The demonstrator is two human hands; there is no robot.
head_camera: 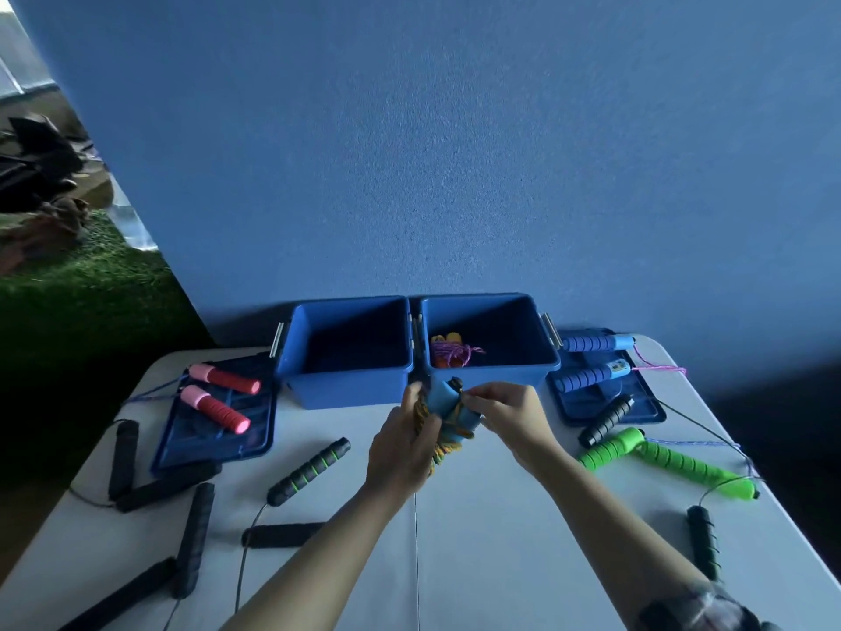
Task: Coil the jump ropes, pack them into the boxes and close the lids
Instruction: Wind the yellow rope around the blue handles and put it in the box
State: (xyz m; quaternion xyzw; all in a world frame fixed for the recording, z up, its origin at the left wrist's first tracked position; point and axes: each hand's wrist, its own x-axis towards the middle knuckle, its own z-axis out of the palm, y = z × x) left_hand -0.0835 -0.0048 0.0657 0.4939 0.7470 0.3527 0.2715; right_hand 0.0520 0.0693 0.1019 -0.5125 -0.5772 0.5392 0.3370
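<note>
Two open blue boxes (348, 352) (489, 339) side by side at the table's far edge. Two blue lids, one at the left (214, 430), one at the right (637, 403). Two pink-and-red handles (223, 379) (214, 408), two blue handles (594, 342) (591, 376), two green handles (610, 448) (691, 469). Three black handles with green rings (309, 470) (607, 420) (704, 541). Six plain black handles, roughly, at the left (123, 457). Two hands (402, 450) (509, 414).
</note>
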